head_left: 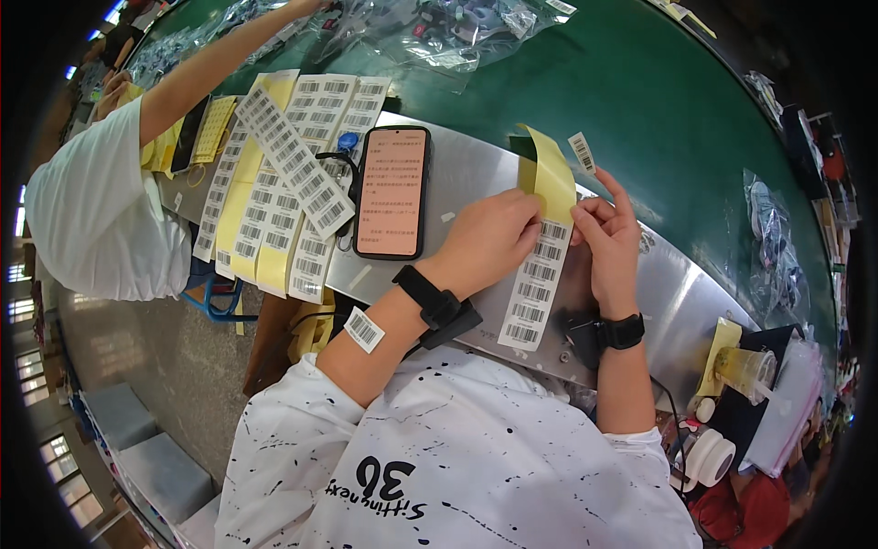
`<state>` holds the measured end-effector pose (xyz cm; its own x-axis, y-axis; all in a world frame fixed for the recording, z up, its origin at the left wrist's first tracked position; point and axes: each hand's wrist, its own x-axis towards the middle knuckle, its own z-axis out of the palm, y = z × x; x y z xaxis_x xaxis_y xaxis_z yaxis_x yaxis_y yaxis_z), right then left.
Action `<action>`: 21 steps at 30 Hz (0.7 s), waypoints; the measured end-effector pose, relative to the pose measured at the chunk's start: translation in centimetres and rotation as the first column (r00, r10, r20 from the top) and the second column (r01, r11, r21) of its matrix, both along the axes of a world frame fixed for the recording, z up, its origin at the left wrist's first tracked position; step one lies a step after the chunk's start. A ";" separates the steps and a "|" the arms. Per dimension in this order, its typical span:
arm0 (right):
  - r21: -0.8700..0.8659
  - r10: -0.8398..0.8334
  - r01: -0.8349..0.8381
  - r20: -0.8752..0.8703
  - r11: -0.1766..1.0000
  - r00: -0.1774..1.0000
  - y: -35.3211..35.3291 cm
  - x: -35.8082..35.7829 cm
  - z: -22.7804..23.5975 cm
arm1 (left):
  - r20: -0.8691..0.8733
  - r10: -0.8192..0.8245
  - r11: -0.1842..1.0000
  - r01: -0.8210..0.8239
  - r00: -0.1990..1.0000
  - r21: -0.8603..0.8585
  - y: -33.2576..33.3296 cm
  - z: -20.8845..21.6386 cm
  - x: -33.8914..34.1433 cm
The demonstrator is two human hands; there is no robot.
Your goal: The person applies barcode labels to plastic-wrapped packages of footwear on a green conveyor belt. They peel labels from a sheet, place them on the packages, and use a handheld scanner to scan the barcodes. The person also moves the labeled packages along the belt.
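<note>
A strip of barcode labels on yellow backing paper lies slantwise in front of me, its upper part bare of labels and curling up. My left hand is closed on the strip's left edge, fingers curled inward. At the right edge, the thumb and bent fingers of my right hand pinch the strip. Its index finger is raised, with a single barcode label clinging to the tip. Another barcode label is stuck on my left forearm. Both wrists wear black straps.
Left of my hands a lit phone lies on the metal plate, beside several label sheets. Clear bags lie on the green table. A co-worker's arm reaches in at left. A plastic cup stands right.
</note>
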<state>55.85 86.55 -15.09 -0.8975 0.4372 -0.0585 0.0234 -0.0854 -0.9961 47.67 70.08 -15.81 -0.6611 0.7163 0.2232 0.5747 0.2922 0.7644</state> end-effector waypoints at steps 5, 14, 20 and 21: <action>-0.006 0.002 -0.002 -0.010 1.000 1.000 -0.1 0.0 -0.1 | 0.000 0.008 1.000 -0.008 1.000 0.002 -0.1 0.2 0.0; 0.004 -0.001 0.001 -0.004 1.000 1.000 -0.1 0.0 0.1 | 0.016 0.003 1.000 -0.003 1.000 0.016 0.0 0.2 -0.1; -0.002 0.012 -0.012 -0.023 1.000 1.000 0.0 -0.1 -0.2 | -0.001 0.007 0.999 -0.007 1.000 0.038 -0.1 0.2 0.0; -0.002 0.009 -0.009 -0.021 1.000 1.000 0.0 -0.1 -0.1 | -0.001 0.004 0.999 -0.004 1.000 0.047 -0.1 0.2 0.0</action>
